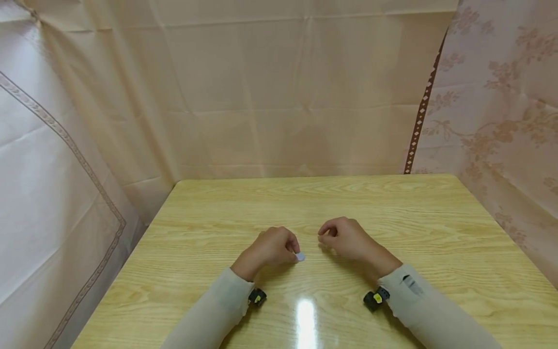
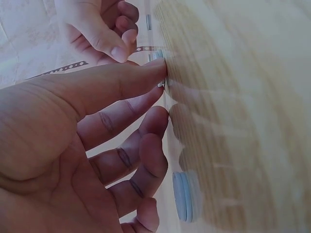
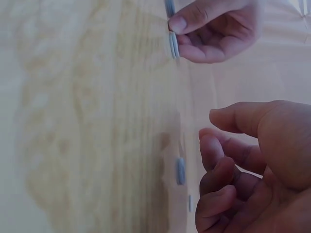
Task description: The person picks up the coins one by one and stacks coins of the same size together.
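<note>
The left hand [image 1: 274, 245] pinches a pale disc [image 1: 301, 257] at its four o'clock, apparently positioning it, which calls for careful release, while the right hand [image 1: 348, 238] (fingers loosely curled, empty) hovers at the disc's two o'clock.

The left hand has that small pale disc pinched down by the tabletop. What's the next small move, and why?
Probably have the left hand relax its pinch and leave the small, pale, round, flat disc on the yellowish wood-grain table: the disc looks to be at tabletop level, and the right hand, nearby, holds nothing.
</note>
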Demonstrator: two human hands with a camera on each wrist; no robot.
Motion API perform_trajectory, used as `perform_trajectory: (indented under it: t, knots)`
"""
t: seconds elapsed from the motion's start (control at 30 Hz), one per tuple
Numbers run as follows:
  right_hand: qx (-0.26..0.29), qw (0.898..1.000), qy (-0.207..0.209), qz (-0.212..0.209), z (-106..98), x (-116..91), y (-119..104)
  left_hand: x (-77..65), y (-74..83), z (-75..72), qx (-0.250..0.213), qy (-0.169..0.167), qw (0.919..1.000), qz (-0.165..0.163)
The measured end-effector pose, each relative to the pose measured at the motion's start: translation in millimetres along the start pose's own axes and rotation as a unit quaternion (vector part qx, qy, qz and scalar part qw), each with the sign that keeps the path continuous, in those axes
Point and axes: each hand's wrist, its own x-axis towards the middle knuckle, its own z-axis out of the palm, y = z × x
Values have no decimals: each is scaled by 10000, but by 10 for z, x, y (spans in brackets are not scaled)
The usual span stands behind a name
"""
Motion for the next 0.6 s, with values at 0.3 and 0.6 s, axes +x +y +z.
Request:
perform_trajectory:
  t: [0.3, 0.6]
  knots:
    - [-216, 9994, 266, 29, -154, -18, 112, -15, -1, 8, -95, 34, 9999, 9]
    - [-290, 9988, 299, 251, -273, -37, 245, -17, -3, 6, -74, 51, 9999, 63]
